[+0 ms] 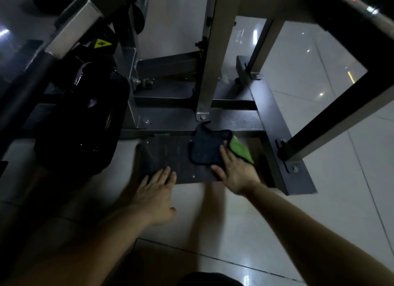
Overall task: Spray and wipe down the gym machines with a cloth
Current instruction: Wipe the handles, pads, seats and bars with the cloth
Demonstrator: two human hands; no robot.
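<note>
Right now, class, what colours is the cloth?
The cloth is dark with a green side; head view.

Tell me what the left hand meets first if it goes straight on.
The left hand is already at the dark plate; sliding on, it probably reaches the base beam, just left of the cloth.

Both arms bare, reaching forward and down. Left hand (156, 192) — palm down, fingers straight and together, thumb out. Right hand (236, 170) further forward — flat, palm down, fingers extended, thumb splayed leftward.
</note>
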